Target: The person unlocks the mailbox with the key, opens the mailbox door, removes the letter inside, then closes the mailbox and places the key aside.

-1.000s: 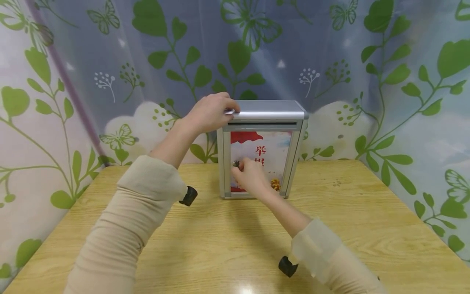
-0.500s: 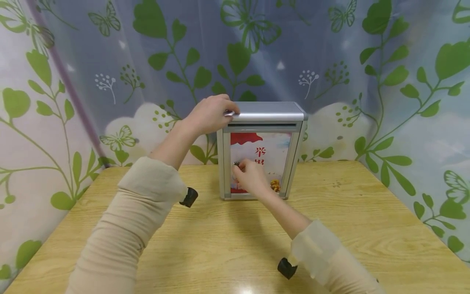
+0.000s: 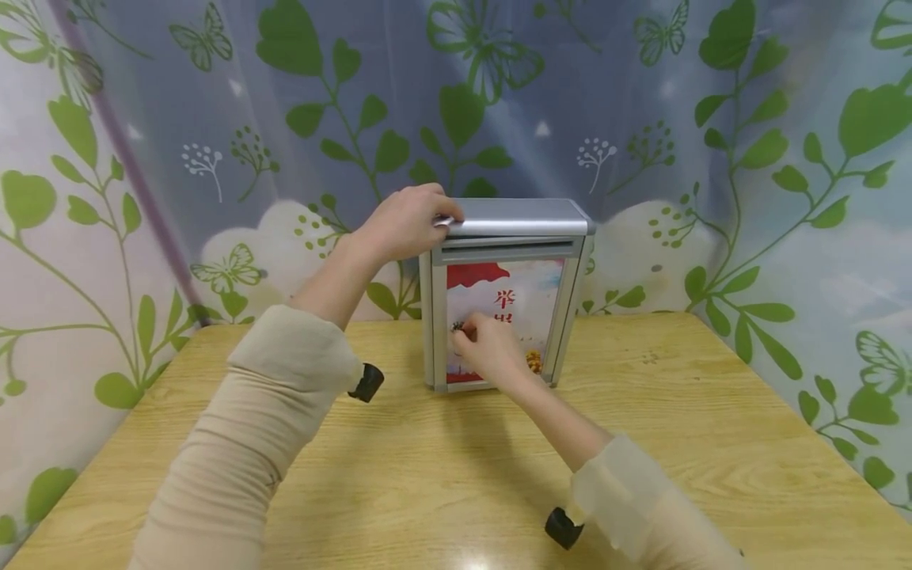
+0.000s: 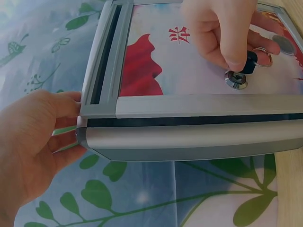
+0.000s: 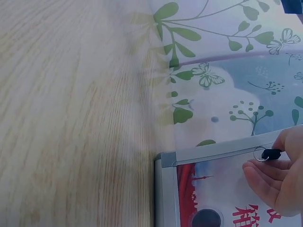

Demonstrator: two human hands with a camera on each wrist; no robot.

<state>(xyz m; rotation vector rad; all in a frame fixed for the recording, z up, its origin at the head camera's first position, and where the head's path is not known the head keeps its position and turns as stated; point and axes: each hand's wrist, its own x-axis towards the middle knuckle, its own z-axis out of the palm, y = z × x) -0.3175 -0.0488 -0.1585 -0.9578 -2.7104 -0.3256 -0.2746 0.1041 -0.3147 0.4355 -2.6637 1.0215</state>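
A silver metal drop box (image 3: 523, 210) stands upright on the table, with a mail slot (image 3: 509, 250) across the top of its front. Red characters and a red ribbon are printed on its front panel (image 3: 541, 285). My left hand (image 3: 408, 223) holds the box's upper left corner. My right hand (image 3: 492, 348) pinches a black-headed key (image 4: 249, 62) in the round lock (image 4: 236, 80) at the panel's left side. A key ring (image 4: 263, 56) hangs from the key. In the left wrist view, a dark gap (image 4: 199, 121) runs between the front panel and the box's side.
The box stands near the back of the wooden table (image 3: 641, 443), close to a curtain (image 3: 613, 79) printed with leaves and butterflies. A round grey disc (image 4: 284, 44) shows on the panel. Black pieces (image 3: 366, 383) sit by the sleeve cuffs.
The front panel's left side has swung slightly outward, so the slot strip now sits at a slant. My right hand has moved a little with the key; my left hand stays at the corner.
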